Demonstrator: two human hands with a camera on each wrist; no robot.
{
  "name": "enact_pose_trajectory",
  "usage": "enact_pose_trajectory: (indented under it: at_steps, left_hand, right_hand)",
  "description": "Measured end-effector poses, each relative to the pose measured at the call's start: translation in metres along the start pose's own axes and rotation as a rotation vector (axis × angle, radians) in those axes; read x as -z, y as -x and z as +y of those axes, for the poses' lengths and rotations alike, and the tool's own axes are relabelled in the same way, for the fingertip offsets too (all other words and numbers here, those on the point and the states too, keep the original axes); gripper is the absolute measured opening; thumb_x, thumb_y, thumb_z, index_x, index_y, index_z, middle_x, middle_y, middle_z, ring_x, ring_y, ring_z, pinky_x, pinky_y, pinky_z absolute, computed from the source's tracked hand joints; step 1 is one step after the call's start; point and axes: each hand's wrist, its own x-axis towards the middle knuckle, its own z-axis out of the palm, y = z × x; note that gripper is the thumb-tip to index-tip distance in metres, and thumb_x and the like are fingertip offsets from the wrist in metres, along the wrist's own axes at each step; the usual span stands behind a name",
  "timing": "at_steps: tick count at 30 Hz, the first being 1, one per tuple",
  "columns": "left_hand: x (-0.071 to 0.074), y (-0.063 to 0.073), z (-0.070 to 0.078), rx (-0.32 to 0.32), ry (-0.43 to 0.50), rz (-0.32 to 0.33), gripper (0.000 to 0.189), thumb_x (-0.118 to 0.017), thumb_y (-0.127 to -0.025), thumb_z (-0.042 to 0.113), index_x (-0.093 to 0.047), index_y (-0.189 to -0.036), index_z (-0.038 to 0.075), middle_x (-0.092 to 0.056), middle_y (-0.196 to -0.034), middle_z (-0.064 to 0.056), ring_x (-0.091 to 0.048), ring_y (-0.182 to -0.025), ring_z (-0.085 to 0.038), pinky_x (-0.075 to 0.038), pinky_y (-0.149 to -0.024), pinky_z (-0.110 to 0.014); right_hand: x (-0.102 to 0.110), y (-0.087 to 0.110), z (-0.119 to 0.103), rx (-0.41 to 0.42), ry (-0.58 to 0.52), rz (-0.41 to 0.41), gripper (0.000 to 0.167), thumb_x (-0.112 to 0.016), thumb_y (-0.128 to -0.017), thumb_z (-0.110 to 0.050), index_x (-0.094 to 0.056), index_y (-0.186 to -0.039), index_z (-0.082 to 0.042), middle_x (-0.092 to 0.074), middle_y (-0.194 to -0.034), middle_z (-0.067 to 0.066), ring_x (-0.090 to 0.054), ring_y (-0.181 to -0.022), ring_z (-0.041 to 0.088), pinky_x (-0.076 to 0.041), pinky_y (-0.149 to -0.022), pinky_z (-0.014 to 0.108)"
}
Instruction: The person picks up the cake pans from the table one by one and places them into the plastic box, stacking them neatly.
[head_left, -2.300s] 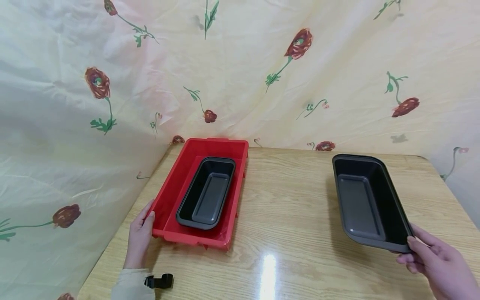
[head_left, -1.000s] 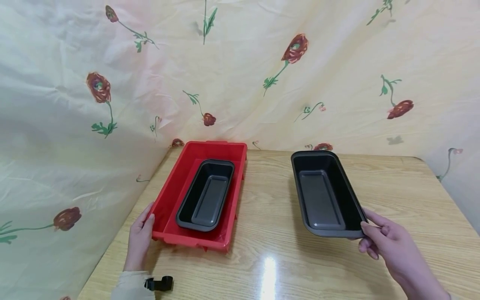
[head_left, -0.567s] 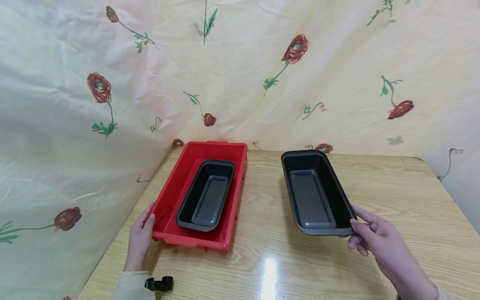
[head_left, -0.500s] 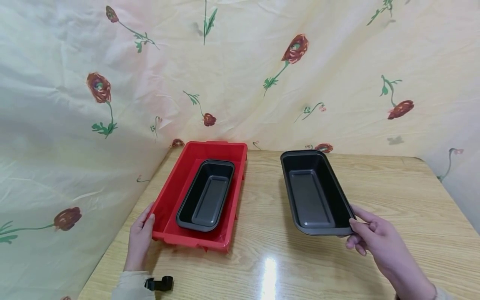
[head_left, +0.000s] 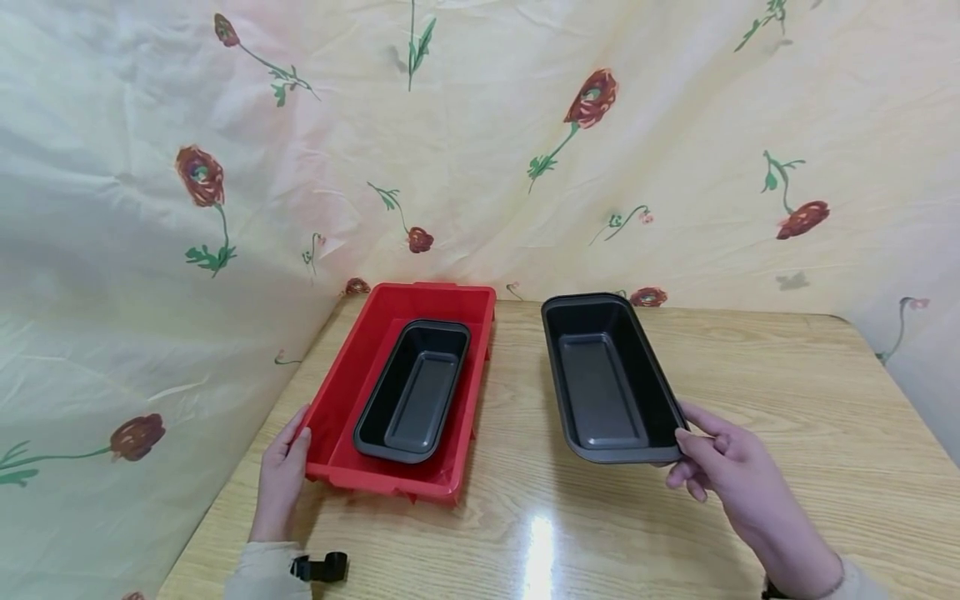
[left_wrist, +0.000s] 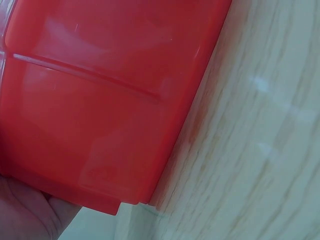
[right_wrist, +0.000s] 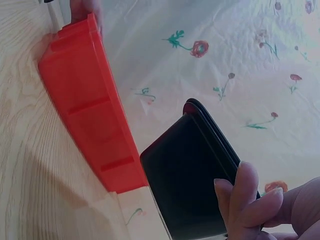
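Note:
My right hand [head_left: 738, 479] pinches the near right corner of a black loaf pan [head_left: 600, 387], thumb over the rim and fingers beneath. The pan is held above the table, right of a red plastic tray [head_left: 330, 417]; its dark outer side [right_wrist: 185, 175] faces the right wrist camera. A second black loaf pan [head_left: 420, 400] lies inside the tray. My left hand [head_left: 281, 479] grips the tray's near left corner, thumb on the rim. In the left wrist view the tray's outer wall [left_wrist: 100, 115] fills much of the picture and hides most of the fingers.
The wooden table [head_left: 810, 400] extends to the right and in front of the tray. A flowered cloth [head_left: 480, 150] hangs along the back and left side. A black wrist strap [head_left: 321, 567] sits at the left sleeve.
My right hand has carried its loaf pan leftward over the table, closer to the red tray, slowing and lifting slightly of late. The left hand and the tray have stayed put.

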Motion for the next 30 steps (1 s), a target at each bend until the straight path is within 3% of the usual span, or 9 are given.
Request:
enact_pose_trajectory:
  at_steps: [4, 12, 23, 30]
  left_hand:
    - [0.0, 0.0, 0.0, -0.002, -0.005, 0.003, 0.05, -0.04, -0.106, 0.028, -0.031, -0.154, 0.024, -0.029, -0.157, -0.009, -0.035, -0.135, -0.032, -0.042, -0.1, -0.04]
    - [0.0, -0.001, -0.002, -0.012, -0.012, 0.019, 0.051, -0.041, -0.105, 0.032, -0.032, -0.154, 0.022, -0.032, -0.155, -0.006, -0.037, -0.134, -0.029, -0.048, -0.088, -0.018]
    - [-0.002, -0.001, 0.0, -0.019, 0.0, 0.016, 0.05, -0.042, -0.105, 0.03, -0.032, -0.154, 0.026, -0.031, -0.156, -0.005, -0.035, -0.135, -0.029, -0.044, -0.098, -0.039]
    - [-0.001, 0.0, 0.001, -0.01, 0.011, 0.016, 0.05, -0.04, -0.106, 0.029, -0.031, -0.154, 0.023, -0.03, -0.156, -0.006, -0.035, -0.135, -0.029, -0.044, -0.098, -0.036]
  right_hand:
    - [-0.009, -0.003, -0.002, -0.011, 0.022, -0.01, 0.034, -0.05, -0.101, -0.005, -0.057, -0.131, -0.021, -0.073, -0.092, 0.015, -0.066, -0.059, 0.017, -0.044, -0.043, 0.021]
    - [-0.025, -0.011, -0.004, 0.003, 0.035, -0.042, 0.045, -0.05, -0.101, -0.006, -0.039, -0.143, 0.009, -0.073, -0.086, 0.015, -0.067, -0.059, 0.016, -0.045, -0.043, 0.02]
    - [-0.037, -0.014, -0.006, -0.015, 0.06, -0.041, 0.053, -0.047, -0.102, -0.005, -0.025, -0.143, 0.019, -0.072, -0.084, 0.012, -0.066, -0.057, 0.016, -0.044, -0.042, 0.02]
    - [-0.046, -0.018, -0.009, -0.014, 0.043, -0.041, 0.052, -0.046, -0.102, -0.004, -0.026, -0.143, 0.019, -0.073, -0.09, 0.01, -0.066, -0.056, 0.015, -0.043, -0.042, 0.02]
